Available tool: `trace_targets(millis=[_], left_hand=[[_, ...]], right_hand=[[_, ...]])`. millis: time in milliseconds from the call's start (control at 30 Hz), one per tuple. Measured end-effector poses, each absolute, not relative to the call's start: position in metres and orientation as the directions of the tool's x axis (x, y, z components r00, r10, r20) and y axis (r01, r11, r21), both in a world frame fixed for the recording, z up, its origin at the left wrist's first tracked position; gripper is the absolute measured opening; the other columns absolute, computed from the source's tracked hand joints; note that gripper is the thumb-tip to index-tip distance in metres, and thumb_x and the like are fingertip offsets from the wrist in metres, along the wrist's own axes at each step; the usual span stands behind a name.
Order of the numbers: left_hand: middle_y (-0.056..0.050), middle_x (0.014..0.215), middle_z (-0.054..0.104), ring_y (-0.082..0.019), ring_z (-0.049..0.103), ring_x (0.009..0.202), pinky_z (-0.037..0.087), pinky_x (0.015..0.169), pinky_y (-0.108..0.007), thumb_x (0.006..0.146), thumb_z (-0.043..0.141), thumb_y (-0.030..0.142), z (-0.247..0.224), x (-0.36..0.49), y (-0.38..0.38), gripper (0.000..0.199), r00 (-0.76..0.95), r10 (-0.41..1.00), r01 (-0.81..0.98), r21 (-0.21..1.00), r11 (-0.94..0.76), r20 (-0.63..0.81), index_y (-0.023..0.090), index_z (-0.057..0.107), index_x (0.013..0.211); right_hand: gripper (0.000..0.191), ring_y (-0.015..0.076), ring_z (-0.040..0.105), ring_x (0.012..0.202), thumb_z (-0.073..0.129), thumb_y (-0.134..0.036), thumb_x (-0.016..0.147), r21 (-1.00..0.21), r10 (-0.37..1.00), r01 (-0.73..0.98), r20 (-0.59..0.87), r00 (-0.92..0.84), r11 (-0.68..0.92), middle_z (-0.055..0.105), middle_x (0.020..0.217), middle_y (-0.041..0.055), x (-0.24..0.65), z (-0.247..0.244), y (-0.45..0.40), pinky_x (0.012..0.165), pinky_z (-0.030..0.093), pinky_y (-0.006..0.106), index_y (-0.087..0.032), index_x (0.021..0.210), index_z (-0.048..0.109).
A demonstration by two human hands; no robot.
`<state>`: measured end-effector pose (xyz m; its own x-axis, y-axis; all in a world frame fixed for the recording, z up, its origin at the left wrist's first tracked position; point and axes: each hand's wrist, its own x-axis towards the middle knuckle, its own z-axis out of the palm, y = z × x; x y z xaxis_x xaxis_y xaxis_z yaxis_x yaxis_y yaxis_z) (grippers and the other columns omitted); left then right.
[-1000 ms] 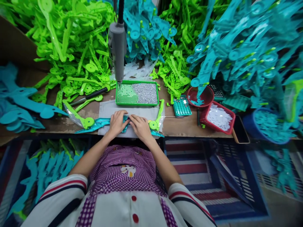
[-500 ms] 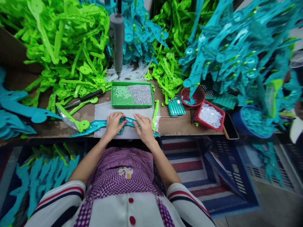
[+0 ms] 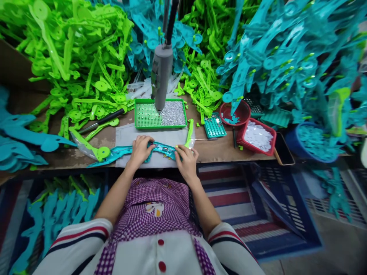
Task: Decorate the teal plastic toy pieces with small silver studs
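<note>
A long blue plastic part (image 3: pixel 121 151), with a clear-and-green end piece (image 3: pixel 99 152) beside its left end, lies across the pale mat (image 3: pixel 123 133) at the table's front edge. My left hand (image 3: pixel 140 151) is closed around its middle, thumb against the near side. At the right end my right hand (image 3: pixel 187 159) grips it between thumb and fingers. Between my hands, small details show in the part's hollow face, too small to name. Above hangs a grey electric screwdriver (image 3: pixel 162 78), its tip over the green tray (image 3: pixel 135 114) of small silvery screws.
Heaps of green plastic parts (image 3: pixel 94 68) and blue plastic parts (image 3: pixel 275 65) cover the back. On the right stand a red bowl (image 3: pixel 248 111), a red tub of white pieces (image 3: pixel 273 145), a phone (image 3: pixel 284 152) and a blue bucket (image 3: pixel 295 149). Crates stand below the table edge.
My right hand has slid right along the blue part, uncovering its middle. The hanging screwdriver has swung right and nearer, over the tray. My left hand keeps its place.
</note>
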<state>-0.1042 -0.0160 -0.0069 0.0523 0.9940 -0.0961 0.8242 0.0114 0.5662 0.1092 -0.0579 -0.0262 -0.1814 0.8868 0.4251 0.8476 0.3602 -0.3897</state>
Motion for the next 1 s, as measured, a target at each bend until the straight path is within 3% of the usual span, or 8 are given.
trace_targets(millis=[233,400,500,700,1000], left_hand=[[-0.005,0.094,0.066,-0.027,0.053,0.102,0.043,0.092,-0.042,0.079,0.07,0.02,-0.005,-0.106,0.002,0.015,0.16,0.97,0.797,0.604,-0.018,-0.182,0.023,0.065,0.093],[-0.007,0.123,0.056,-0.028,0.049,0.117,0.04,0.098,-0.046,0.082,0.063,0.013,-0.007,-0.105,-0.003,0.028,0.182,0.98,0.767,0.635,-0.093,-0.076,0.027,0.063,0.107],[-0.007,0.134,0.049,-0.029,0.044,0.125,0.037,0.102,-0.048,0.085,0.058,0.013,-0.01,-0.106,-0.01,0.025,0.216,0.976,0.755,0.637,-0.155,-0.019,0.027,0.064,0.105],[-0.006,0.135,0.053,-0.028,0.043,0.128,0.033,0.105,-0.047,0.091,0.052,0.017,-0.015,-0.107,-0.015,0.019,0.267,0.963,0.754,0.615,-0.23,0.033,0.026,0.068,0.096],[-0.005,0.136,0.056,-0.027,0.042,0.13,0.032,0.107,-0.046,0.09,0.053,0.018,-0.013,-0.107,-0.015,0.019,0.253,0.968,0.759,0.618,-0.205,0.011,0.026,0.067,0.099]], right_hand=[[0.025,0.0184,0.065,0.104,0.047,-0.032,0.098,-0.355,0.887,0.851,0.395,-0.238,0.387,0.073,0.113,0.0067,0.09,-0.031,-0.054,0.1,0.031,0.038,-0.023,0.11,0.067],[0.024,0.0196,0.065,0.104,0.047,-0.029,0.097,-0.334,0.874,0.847,0.408,-0.266,0.414,0.07,0.119,0.01,0.095,-0.037,-0.053,0.095,0.037,0.037,-0.021,0.105,0.068],[0.022,0.0188,0.066,0.1,0.048,-0.026,0.097,-0.307,0.855,0.835,0.411,-0.316,0.456,0.07,0.12,0.01,0.098,-0.038,-0.055,0.094,0.039,0.037,-0.021,0.104,0.068],[0.025,0.0165,0.068,0.099,0.048,-0.023,0.097,-0.325,0.836,0.789,0.38,-0.396,0.521,0.074,0.115,0.0074,0.106,-0.04,-0.055,0.098,0.04,0.038,-0.023,0.112,0.068],[0.031,0.0169,0.068,0.107,0.045,-0.02,0.097,-0.391,0.826,0.744,0.412,-0.385,0.542,0.074,0.115,0.0085,0.114,-0.052,-0.057,0.102,0.044,0.039,-0.023,0.118,0.068]])
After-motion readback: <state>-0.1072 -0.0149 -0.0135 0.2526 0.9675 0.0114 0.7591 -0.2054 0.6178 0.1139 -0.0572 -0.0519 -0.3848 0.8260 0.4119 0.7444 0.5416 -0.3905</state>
